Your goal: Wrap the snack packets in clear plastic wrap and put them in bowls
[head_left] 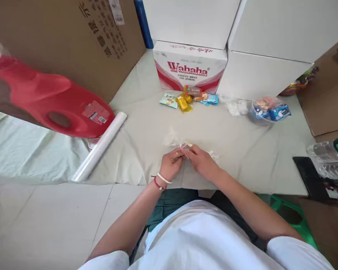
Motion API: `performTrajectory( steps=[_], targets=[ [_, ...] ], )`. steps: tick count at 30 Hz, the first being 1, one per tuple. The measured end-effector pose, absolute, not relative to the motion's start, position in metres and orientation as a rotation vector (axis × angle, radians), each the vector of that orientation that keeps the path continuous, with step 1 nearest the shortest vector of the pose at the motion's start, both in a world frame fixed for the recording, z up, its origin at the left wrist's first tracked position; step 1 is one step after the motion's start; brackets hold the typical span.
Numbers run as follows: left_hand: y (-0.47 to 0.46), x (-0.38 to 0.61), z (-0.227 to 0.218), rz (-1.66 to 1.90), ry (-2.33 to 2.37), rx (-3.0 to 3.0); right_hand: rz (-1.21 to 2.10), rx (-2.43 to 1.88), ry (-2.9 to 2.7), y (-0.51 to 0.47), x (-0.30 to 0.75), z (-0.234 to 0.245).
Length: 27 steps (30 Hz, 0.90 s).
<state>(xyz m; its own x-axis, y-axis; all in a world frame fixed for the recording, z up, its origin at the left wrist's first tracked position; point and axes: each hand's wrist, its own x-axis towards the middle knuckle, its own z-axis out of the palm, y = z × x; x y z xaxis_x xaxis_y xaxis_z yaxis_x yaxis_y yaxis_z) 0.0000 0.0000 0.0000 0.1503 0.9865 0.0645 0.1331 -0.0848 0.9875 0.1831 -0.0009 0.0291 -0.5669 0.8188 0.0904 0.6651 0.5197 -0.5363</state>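
We have a small packet (188,145) between our fingertips, just above the near part of the table (141,138), in front of our body. Our left hand (169,165) and right hand (202,160) come together there, thumbs and fingers pinched on it from either side. Our fingers cover most of it, so we cannot tell what it is or whether it is open.

The step in hand looks like close fingertip work on this packet. We judge that the next move calls for a steady pinch from both hands, with the loose clear plastic (171,138) just beyond them kept from snagging.

Farther out, coloured snack packets (182,102) lie in a loose group before the water box (190,66). To their right are more crumpled plastic (237,106) and a clear bowl (254,117) of wrapped snacks. On our left, a white roll (100,146) lies beside a red jug (64,99).
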Motion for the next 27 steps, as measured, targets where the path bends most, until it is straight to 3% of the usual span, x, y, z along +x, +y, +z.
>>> performTrajectory(
  steps=[7, 12, 20, 27],
  targets=[
    [-0.001, -0.019, -0.014, 1.383, 1.803, 1.007, 0.739, -1.378, -2.359, 0.002, 0.175, 0.026],
    [0.012, -0.008, -0.006, 0.971, 2.149, 1.331, 0.738, -1.358, -2.349, 0.002, 0.176, 0.025],
    [0.033, 0.013, 0.026, 1.251, 1.644, 1.169, 0.898, -1.362, -2.147, 0.001, 0.174, 0.027],
    [-0.021, 0.016, 0.031, 1.045, 1.272, 1.819, 0.915, -1.147, -1.981, -0.024, 0.188, 0.028]
  ],
)
